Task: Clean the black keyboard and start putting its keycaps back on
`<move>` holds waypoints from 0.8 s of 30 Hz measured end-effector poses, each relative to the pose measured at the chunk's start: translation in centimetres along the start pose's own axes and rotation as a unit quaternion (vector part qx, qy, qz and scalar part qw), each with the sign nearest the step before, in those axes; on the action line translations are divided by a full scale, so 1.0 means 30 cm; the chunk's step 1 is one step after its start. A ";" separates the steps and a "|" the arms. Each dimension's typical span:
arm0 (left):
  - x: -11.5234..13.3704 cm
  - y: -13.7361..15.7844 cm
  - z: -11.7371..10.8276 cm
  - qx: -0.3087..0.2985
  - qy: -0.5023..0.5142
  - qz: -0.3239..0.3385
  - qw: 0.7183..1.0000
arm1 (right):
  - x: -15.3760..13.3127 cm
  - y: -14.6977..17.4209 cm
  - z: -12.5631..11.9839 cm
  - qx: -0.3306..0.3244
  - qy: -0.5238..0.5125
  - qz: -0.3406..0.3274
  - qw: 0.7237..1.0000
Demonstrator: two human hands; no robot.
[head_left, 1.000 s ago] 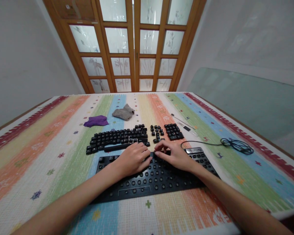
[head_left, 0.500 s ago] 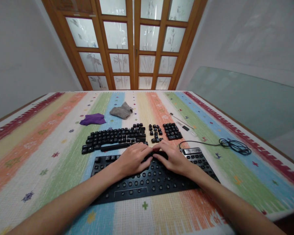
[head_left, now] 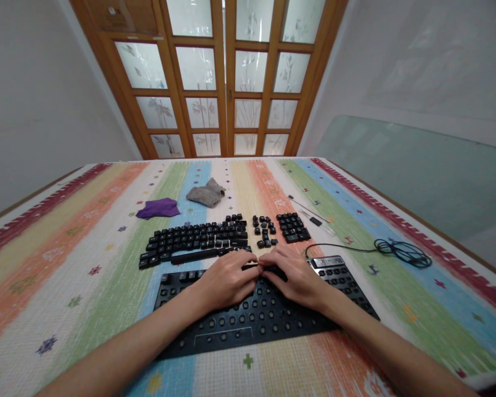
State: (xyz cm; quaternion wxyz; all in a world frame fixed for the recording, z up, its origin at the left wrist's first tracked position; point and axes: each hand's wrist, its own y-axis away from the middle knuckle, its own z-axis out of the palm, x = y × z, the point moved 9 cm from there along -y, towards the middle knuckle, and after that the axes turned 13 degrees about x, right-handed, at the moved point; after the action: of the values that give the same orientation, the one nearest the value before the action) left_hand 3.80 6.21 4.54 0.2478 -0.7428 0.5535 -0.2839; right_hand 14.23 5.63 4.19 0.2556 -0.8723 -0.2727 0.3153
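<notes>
A black keyboard (head_left: 289,325) lies on the cloth in front of me, most of its keycaps off and the small posts showing. A few caps are still on along its top left edge. Over its upper middle, my left hand (head_left: 230,275) and my right hand (head_left: 300,275) meet with their fingertips nearly touching. The fingers of both are bent into a pinch at the keyboard's top row. Whatever sits between the fingertips is too small and hidden to make out. Just behind the hands lie loose black keycaps (head_left: 198,237), laid out in rows.
More keycaps (head_left: 291,227) form a block at the right. Further back are a purple cloth (head_left: 158,208) and a grey cloth (head_left: 206,194). A thin rod (head_left: 310,208) and a small black-handled tool (head_left: 315,221) lie right. The coiled cable (head_left: 403,253) rests beyond the keyboard on the striped tablecloth (head_left: 119,298).
The view has tilted up slightly, so everything on the table sits a little lower. The fingertips have shifted slightly and now come closer together at the same spot.
</notes>
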 end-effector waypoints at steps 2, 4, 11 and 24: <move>0.001 0.000 0.000 0.002 0.001 0.001 1.000 | -0.001 0.000 0.001 -0.003 0.005 -0.001 1.000; 0.002 0.000 0.000 0.007 0.003 0.003 1.000 | -0.004 -0.003 -0.004 0.005 0.010 -0.008 1.000; 0.006 0.002 0.012 0.004 -0.010 0.016 1.000 | -0.018 -0.004 -0.018 0.034 0.024 -0.039 0.998; 0.004 0.001 0.022 -0.008 -0.016 0.011 1.000 | 0.003 -0.007 0.002 -0.022 -0.005 -0.002 1.000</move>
State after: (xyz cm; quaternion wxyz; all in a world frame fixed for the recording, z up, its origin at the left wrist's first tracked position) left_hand 4.25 6.12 4.08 0.2540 -0.7432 0.5595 -0.2649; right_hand 14.19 5.87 4.24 0.2360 -0.8752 -0.2829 0.3135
